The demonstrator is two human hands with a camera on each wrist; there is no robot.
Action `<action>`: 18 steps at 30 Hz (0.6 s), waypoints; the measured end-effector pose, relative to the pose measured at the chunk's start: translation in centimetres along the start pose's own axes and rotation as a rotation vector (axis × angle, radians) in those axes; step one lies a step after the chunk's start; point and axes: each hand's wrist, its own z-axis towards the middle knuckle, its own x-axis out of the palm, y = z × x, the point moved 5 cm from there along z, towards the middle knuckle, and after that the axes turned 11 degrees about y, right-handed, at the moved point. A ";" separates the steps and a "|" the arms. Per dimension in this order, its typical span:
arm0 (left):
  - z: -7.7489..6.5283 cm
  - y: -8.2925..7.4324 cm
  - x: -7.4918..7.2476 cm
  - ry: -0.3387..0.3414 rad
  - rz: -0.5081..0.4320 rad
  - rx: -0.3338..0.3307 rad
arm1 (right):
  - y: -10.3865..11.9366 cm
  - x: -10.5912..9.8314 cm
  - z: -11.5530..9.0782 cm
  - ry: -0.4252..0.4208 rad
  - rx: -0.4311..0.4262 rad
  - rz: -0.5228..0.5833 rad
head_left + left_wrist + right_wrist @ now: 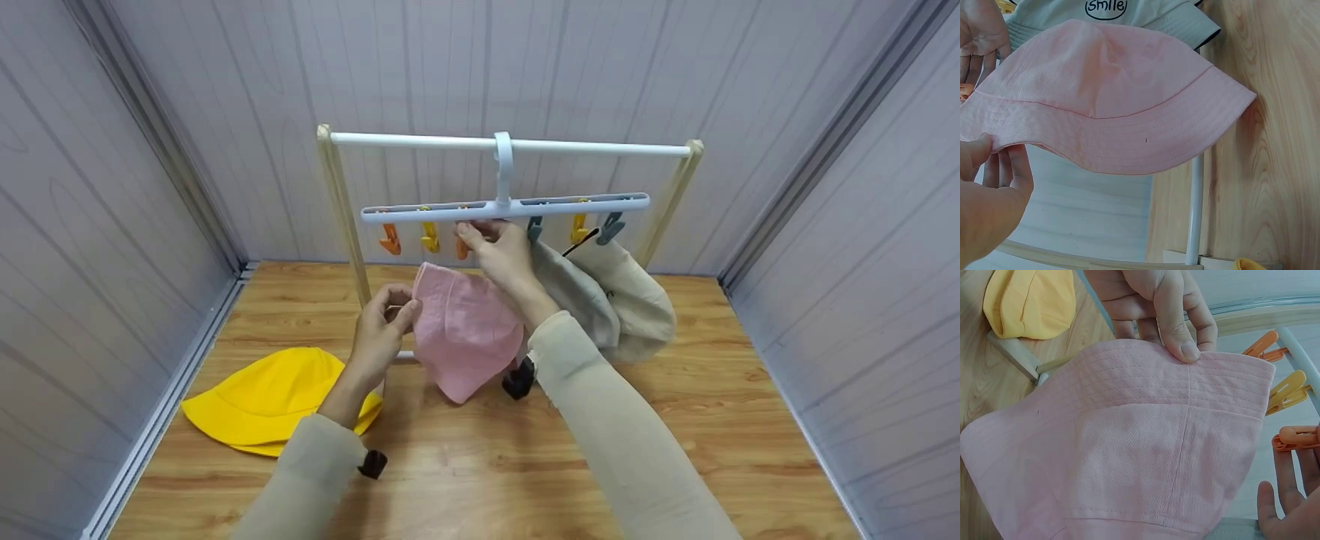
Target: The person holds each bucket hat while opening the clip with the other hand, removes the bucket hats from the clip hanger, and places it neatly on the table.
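A pink bucket hat hangs folded below the clip hanger, its brim edge pinched between the thumb and fingers of my left hand. In the left wrist view, the left hand grips the brim from below. My right hand is raised at the hanger bar and pinches an orange clip, the third from the left. The right wrist view has this clip at the right hand's fingertips, beside the hat's upper corner.
A grey hat and a cream hat hang from clips on the right. A yellow hat lies on the wooden floor at left. Another orange clip and a yellow clip hang at left. The rack's white rod carries the hanger.
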 end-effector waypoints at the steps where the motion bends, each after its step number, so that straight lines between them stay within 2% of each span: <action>1: 0.0 0.0 0.0 0.000 0.001 0.002 | 0.0 0.0 0.0 -0.001 0.002 -0.003; 12: -0.1 0.0 0.0 -0.009 0.001 0.005 | 0.0 0.2 0.1 0.027 -0.020 0.020; 18: -0.1 -0.3 0.1 0.007 0.012 0.011 | 0.0 0.1 0.0 0.038 -0.040 0.033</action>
